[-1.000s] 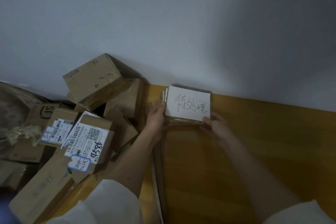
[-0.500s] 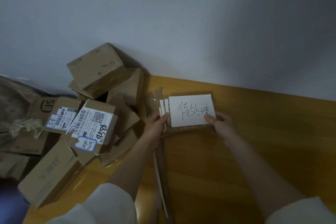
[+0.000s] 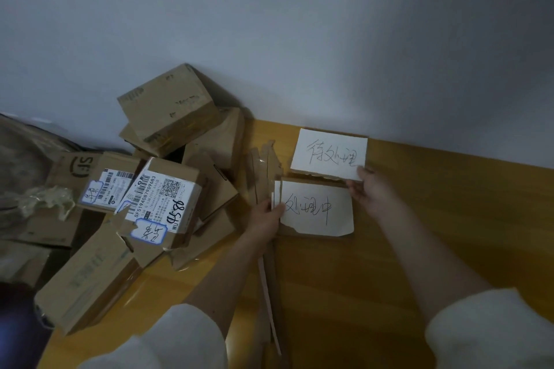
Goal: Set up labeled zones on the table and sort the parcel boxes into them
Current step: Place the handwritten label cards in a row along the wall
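Cardboard-backed label cards, two visible, centre right of frame. Left hand (image 3: 266, 216): fingers curled round the left edge of a small stack of cards, thumb over the topmost, the lower label card (image 3: 317, 208), white paper with handwritten characters. Right hand (image 3: 364, 186): fingertips pinching the lower right corner of the upper label card (image 3: 329, 154), which sits near the wall (image 3: 269, 24) on the yellow wooden surface (image 3: 434, 219), just above the stack.

Step in hand, by judgement: laying out zone labels; sorting not yet begun. Next move calls for releasing the upper card and carrying the lower one to its own spot, well apart.

Parcel boxes (image 3: 162, 198): brown cartons heaped at left, several with printed shipping labels; all appear closed, contents not visible. Flattened cardboard strips (image 3: 263, 171) lie between heap and cards.
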`<state>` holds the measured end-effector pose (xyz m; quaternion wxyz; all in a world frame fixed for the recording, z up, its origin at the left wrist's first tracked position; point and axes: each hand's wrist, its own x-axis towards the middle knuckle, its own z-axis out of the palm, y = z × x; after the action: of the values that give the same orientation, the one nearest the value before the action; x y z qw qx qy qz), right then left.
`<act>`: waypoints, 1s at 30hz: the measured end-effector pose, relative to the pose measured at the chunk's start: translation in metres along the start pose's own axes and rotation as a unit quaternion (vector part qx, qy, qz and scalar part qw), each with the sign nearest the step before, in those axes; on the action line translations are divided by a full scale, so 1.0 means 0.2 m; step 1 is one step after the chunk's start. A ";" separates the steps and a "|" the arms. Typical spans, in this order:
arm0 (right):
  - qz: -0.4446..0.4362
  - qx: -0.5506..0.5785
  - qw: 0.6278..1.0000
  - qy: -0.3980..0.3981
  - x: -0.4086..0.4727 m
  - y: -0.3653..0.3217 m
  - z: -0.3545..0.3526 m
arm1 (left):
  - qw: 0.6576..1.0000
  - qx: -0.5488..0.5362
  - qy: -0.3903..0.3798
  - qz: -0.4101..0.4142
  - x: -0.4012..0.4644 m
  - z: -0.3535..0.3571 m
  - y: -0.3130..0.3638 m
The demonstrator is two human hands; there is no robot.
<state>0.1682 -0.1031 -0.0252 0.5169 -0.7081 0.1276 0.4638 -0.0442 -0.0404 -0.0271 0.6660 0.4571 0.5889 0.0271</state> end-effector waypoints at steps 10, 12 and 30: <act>0.007 -0.049 0.999 0.002 0.10 -0.03 0.28 | 1.000 0.011 0.000 -0.004 0.04 -0.01 -0.02; 0.008 -0.040 0.999 0.013 0.13 -0.02 0.29 | 1.000 0.015 0.002 -0.005 0.05 -0.01 -0.01; -0.039 -0.139 0.989 0.013 0.16 -0.02 0.21 | 1.000 0.005 0.002 -0.019 0.02 0.02 0.02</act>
<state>0.1665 -0.0565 -0.0499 0.4293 -0.7834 0.0406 0.4476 -0.0384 -0.0380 -0.0280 0.6628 0.4496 0.5986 0.0123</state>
